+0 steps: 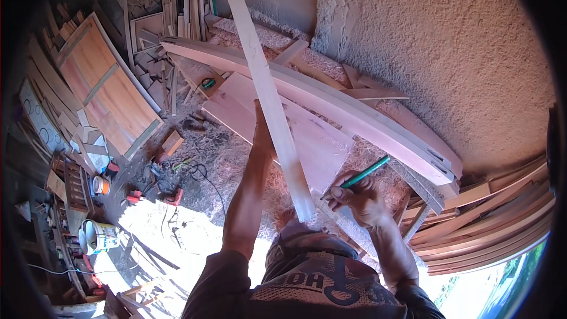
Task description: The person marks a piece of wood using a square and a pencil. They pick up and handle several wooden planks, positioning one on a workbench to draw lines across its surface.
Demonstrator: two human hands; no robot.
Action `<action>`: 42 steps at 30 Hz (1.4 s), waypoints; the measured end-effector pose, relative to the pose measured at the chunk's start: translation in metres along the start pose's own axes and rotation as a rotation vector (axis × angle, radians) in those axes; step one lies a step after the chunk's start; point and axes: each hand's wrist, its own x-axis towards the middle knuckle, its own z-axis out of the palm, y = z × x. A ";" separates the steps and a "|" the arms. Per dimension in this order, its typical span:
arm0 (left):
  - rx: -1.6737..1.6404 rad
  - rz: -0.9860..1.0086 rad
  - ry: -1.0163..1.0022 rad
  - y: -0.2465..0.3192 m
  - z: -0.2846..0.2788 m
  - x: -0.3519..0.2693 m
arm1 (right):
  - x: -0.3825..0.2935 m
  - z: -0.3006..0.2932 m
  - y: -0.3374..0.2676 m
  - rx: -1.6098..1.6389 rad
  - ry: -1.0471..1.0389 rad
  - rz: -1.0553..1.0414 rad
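Observation:
My left hand [263,135] grips a long, pale wooden board [270,93] by its left side. The board slants across the view, its near end close to my body. In my right hand [361,201] is a green pencil [366,171], its tip pointing left towards the near part of the board; I cannot tell whether it touches. Beneath the held board lies a wide wooden panel [319,155]. Behind it, a thick wooden beam [310,91] with slots cut near its right end runs across the workbench. Most of my left fingers are hidden by the board.
A green tape measure [207,83] rests at the bench's left end. A panelled wooden door [108,86] leans at left. Red power tools [173,198] and cables lie on the floor beside shavings. A bucket [99,235] stands lower left; stacked boards [483,226] are at right.

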 end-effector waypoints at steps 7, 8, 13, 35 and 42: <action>-0.012 0.032 0.137 -0.002 -0.019 -0.002 | -0.009 -0.001 0.027 -0.001 0.001 0.125; -0.004 0.027 0.160 -0.004 -0.020 0.000 | -0.010 -0.003 0.033 -0.017 0.001 0.131; -0.031 0.024 0.182 -0.003 -0.025 -0.002 | -0.011 -0.004 0.041 -0.015 -0.012 0.134; -0.016 0.006 0.221 -0.019 -0.031 0.001 | -0.014 -0.006 0.049 -0.031 0.068 0.128; 0.017 0.017 0.221 -0.021 -0.030 -0.002 | -0.009 -0.001 0.049 -0.058 0.097 0.140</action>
